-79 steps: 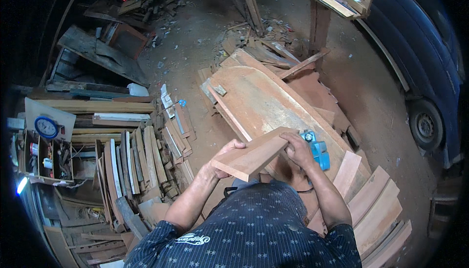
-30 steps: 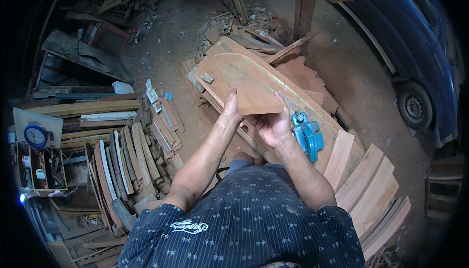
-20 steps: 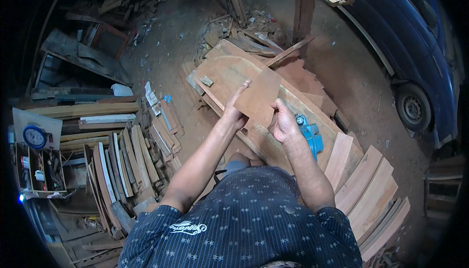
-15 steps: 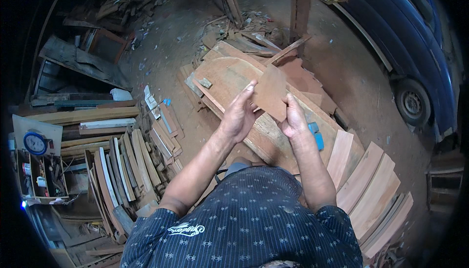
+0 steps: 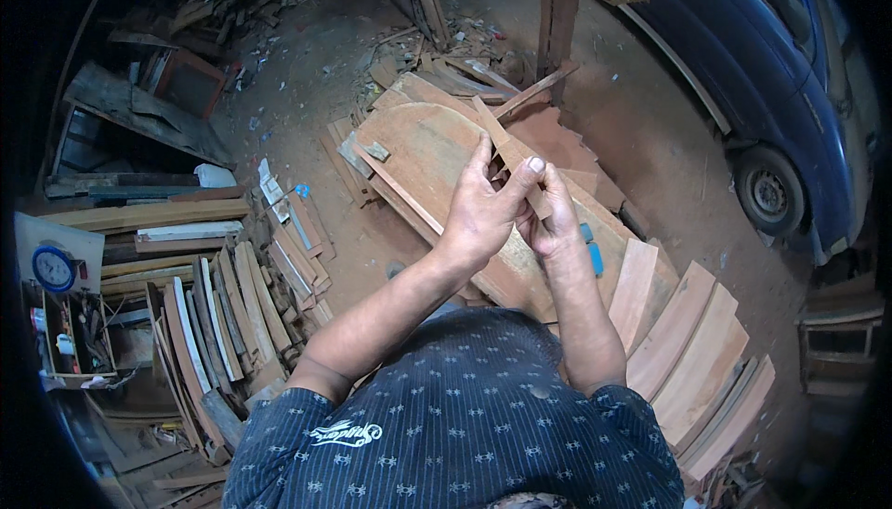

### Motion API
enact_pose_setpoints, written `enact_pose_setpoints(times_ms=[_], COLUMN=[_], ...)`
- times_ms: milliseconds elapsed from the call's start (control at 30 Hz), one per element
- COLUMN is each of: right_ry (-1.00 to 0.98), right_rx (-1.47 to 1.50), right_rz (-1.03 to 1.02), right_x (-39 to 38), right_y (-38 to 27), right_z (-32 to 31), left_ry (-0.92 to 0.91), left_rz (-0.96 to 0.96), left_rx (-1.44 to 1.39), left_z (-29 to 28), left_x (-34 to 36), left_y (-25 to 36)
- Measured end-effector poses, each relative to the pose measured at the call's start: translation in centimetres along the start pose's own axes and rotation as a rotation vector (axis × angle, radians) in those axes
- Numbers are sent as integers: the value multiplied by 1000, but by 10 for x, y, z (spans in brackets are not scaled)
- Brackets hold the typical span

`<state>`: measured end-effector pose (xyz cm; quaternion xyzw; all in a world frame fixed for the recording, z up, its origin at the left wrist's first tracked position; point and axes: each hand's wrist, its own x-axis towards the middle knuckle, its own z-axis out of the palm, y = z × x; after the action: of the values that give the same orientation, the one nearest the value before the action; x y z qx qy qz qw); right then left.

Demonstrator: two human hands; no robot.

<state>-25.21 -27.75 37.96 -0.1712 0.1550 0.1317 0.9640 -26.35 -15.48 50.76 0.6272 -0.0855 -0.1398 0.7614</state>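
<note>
Both my hands come together over a wide wooden board [image 5: 418,142] and hold a brown sheet [image 5: 505,141] that looks like sandpaper. The sheet shows as a narrow slanting strip; whether it is folded or turned edge-on I cannot tell. My left hand [image 5: 478,219] pinches it from the left, thumb reaching toward the other hand. Closed around its lower end is my right hand [image 5: 556,221], thumb pressed on top. A blue object [image 5: 592,251] rests on the board beside my right wrist.
Pale planks [image 5: 692,351] lean at the right near me. Stacked wood strips [image 5: 218,314] fill the left, beside a box of tools [image 5: 79,342] and a round blue-rimmed dial [image 5: 54,268]. A dark blue vehicle [image 5: 771,63] stands far right. Scrap wood [image 5: 465,72] lies beyond the board.
The brown sheet has gone from showing its broad face to a narrow strip. My left hand has moved right, closing in on my right hand.
</note>
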Motion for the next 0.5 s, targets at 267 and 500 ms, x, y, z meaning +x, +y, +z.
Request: enact_pose_setpoints(times_ms=[267,500], right_ry=[-102,-74], right_rx=[14,19], right_rz=[-52,-30], right_x=[-3,2], right_y=[7,13], right_z=[12,8], left_ry=[27,63], left_rz=[15,49], left_rx=[53,18], left_z=[6,6], left_x=[-1,-3], left_y=[1,-3])
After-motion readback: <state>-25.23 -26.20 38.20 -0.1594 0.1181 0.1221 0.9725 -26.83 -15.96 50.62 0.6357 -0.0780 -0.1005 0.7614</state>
